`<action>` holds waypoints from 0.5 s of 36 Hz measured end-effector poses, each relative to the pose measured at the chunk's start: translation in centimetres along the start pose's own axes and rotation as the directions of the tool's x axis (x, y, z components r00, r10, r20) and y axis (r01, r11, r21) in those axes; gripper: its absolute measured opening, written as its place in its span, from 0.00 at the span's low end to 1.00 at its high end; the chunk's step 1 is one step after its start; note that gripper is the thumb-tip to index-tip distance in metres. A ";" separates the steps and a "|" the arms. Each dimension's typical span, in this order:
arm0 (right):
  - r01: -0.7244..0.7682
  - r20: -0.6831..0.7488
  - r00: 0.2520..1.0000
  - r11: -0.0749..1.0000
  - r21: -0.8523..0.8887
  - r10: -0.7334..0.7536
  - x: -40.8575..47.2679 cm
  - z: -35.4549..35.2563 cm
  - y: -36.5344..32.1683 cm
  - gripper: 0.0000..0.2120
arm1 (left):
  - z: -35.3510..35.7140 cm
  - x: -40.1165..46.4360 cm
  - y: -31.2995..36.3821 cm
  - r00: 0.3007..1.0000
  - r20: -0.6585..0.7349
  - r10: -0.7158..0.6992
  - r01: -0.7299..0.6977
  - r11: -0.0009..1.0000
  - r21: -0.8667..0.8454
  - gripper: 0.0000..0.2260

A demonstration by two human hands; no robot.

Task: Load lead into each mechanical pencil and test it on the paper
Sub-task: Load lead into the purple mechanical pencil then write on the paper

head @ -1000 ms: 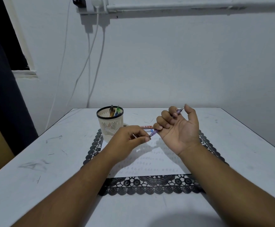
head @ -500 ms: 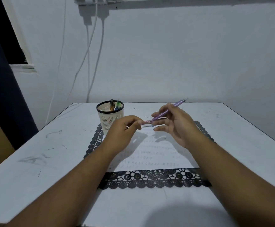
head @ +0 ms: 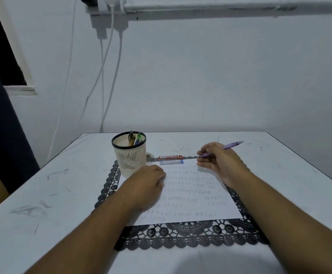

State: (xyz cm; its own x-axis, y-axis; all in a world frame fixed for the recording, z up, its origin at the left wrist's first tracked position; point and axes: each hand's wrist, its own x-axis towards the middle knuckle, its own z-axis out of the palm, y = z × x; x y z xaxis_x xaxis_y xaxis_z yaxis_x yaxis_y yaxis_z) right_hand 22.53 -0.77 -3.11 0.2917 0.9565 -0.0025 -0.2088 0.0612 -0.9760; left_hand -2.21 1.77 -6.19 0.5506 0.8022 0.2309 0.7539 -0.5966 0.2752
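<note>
Testing step, by the look of it: purple pencil (head: 223,148) pinched near its tip by the right hand (head: 218,161), writing end pointing down-left, cap end angled up and away to the right, tip poised just above the far right part of the paper (head: 191,186). Not yet touching the sheet, as far as can be judged. Next move likely a short descent of the tip onto a bare strip of the sheet, with light pressure so thin lead does not snap, and perhaps a click of the cap first if no lead shows; whether lead protrudes, too small to tell. Grip narrow, thumb and forefingers closed round the barrel, remaining fingers loosely curled below. Left hand (head: 149,184) lying knuckles-up on the near left part of the sheet, fingers curled under; whether anything sits inside them, impossible to tell. Rows of faint pencil marks already across the sheet. Two lead cases (head: 170,159), one red and one blue, lying side by side at the far edge of the sheet. More pencils standing in the mesh cup (head: 129,157) just beyond the left hand. All of it on a black lace mat (head: 181,238) on the white table (head: 42,194).
</note>
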 end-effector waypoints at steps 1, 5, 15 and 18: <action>-0.007 0.011 1.000 1.000 -0.024 0.008 0.1 0.1 0.2 0.09 | 0.1 0.0 -0.1 1.000 0.001 0.005 -0.005 1.000 -0.006 0.07; -0.014 0.031 0.999 0.990 -0.142 0.019 0.8 0.2 0.6 0.08 | 0.6 0.2 -0.5 1.000 0.031 -0.003 0.003 1.000 0.011 0.09; -0.050 0.044 0.997 0.965 -0.257 0.063 3.6 1.9 1.8 0.07 | 0.7 -0.3 1.2 0.998 0.054 0.030 -0.038 0.987 0.158 0.18; -0.036 0.022 0.999 0.961 -0.276 0.044 4.5 2.1 1.7 0.06 | 0.9 0.1 1.9 0.999 0.030 0.042 -0.046 0.985 0.166 0.17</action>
State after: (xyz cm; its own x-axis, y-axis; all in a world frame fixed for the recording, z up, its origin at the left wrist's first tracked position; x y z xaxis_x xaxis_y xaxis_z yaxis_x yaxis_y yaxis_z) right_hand 21.58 4.27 -4.38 0.2614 0.9644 -0.0407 0.0463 -0.0547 -0.9974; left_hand -0.39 0.78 -6.51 0.5918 0.7771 0.2143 0.7769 -0.6207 0.1054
